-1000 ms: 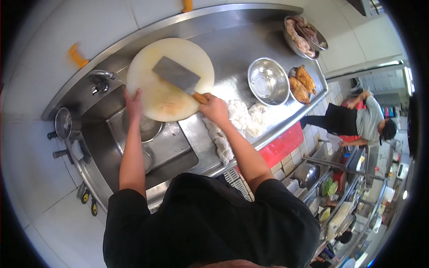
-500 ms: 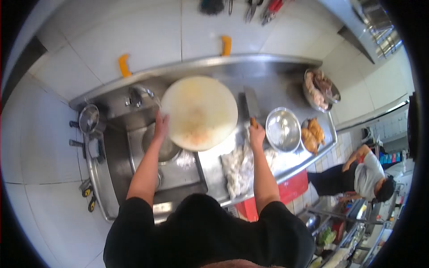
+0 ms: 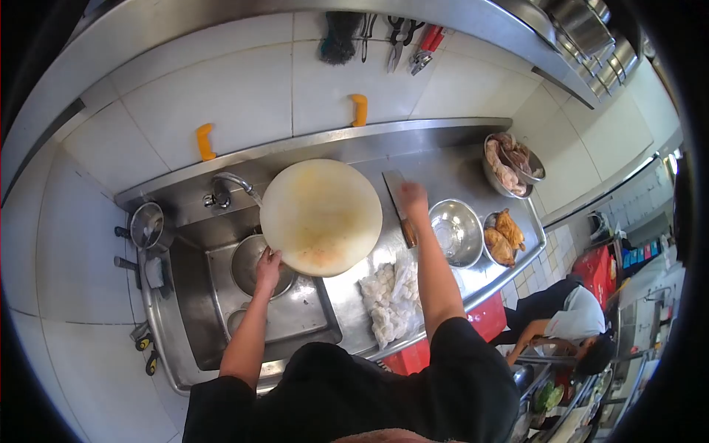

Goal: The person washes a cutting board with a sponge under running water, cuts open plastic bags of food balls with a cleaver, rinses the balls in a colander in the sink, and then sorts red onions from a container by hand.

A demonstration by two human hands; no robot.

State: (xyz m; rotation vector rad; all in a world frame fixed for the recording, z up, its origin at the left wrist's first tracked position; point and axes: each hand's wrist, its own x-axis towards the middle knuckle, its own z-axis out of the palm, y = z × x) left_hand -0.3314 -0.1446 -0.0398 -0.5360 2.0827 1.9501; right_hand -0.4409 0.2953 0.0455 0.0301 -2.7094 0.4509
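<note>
A large round cutting board (image 3: 321,218), pale and stained, lies partly over the sink and partly on the steel counter. My left hand (image 3: 267,270) is at its lower left edge, above the sink, with fingers slightly apart and no grip showing. The cleaver (image 3: 408,230) rests on the counter right of the board, its wooden handle towards me and uncovered. Over its blade is my right hand (image 3: 413,198), slightly blurred, its fingers hidden from view. White, crumpled-looking pieces in clear plastic (image 3: 389,303) lie near the counter's front edge.
Right of the cleaver stand a metal bowl (image 3: 456,232), browned poultry pieces (image 3: 504,238) and bowls of raw meat (image 3: 504,171). A faucet (image 3: 235,179) runs beside the board; a metal pot (image 3: 247,269) sits in the sink (image 3: 303,317). Another person (image 3: 569,317) bends at right.
My right hand has let go of the cleaver's handle and moved up over the blade. My left hand has slid down along the board's left edge. The person at right bends lower.
</note>
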